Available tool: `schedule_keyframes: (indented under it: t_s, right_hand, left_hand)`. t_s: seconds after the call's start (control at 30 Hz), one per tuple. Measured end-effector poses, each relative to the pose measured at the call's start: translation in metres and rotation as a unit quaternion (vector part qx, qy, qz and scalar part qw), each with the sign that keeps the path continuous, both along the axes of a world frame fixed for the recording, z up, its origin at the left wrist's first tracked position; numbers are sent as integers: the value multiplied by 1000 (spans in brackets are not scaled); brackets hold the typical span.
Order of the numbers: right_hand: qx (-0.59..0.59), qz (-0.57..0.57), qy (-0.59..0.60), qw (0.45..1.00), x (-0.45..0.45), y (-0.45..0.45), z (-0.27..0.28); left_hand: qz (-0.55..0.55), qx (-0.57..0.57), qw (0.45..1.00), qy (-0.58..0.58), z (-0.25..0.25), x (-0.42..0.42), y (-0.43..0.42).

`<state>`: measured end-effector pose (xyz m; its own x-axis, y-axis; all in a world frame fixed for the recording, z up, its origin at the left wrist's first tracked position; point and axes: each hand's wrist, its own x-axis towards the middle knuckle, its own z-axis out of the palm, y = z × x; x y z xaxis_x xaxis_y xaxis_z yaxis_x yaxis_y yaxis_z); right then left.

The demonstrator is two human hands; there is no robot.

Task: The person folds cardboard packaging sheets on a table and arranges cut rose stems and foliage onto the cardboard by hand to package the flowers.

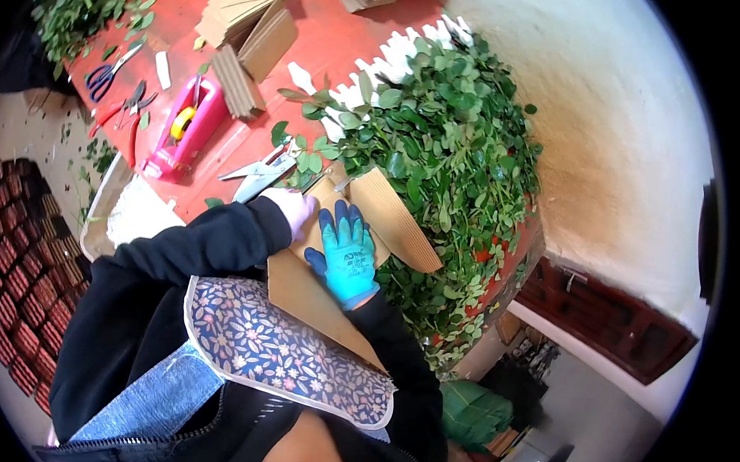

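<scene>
A folded sheet of brown corrugated cardboard [315, 290] lies in front of me at the table's near edge, with a ribbed flap [395, 220] standing up on its right. My left hand [292, 210], in a pale pink glove, is closed at the cardboard's left edge; its fingertips are partly hidden. My right hand [346, 255] wears a turquoise glove with dark fingertips and lies flat on the cardboard, fingers stretched out. Just beyond my left hand rest metal scissors [262, 177]. Leafy green stems [462, 153] with white-wrapped ends [396, 57] are heaped to the right.
On the red table [169, 32] are a pink tape dispenser [186, 131], red-handled pliers [134, 100], dark-handled scissors [111, 74] and stacked cardboard pieces [255, 31]. More foliage [92, 14] is at the far left. A white wall [618, 117] borders the right side.
</scene>
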<state>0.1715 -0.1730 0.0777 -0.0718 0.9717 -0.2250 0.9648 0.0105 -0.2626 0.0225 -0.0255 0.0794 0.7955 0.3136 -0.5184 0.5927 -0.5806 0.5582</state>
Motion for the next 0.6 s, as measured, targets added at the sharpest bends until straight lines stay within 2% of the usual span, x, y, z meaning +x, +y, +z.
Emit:
schedule_keyframes:
  t_s: [0.03, 0.17, 0.2, 0.37, 0.6]
  right_hand:
    - [-4, 0, 1, 1000, 0, -1, -2]
    - [-39, -1, -12, 999, 2, 0, -2]
    - [-57, -12, -5, 998, 2, -1, -1]
    - [-12, -34, 22, 999, 1, -10, -8]
    - [-71, -46, 22, 996, -1, -6, 0]
  left_hand:
    - [30, 27, 997, -70, 1, -1, 1]
    - [-15, 14, 979, -203, 4, 7, -1]
    - [-25, -8, 979, -203, 0, 10, -1]
    - [-57, 20, 982, -180, 0, 15, -1]
    - [-71, 28, 986, -147, 0, 18, -5]
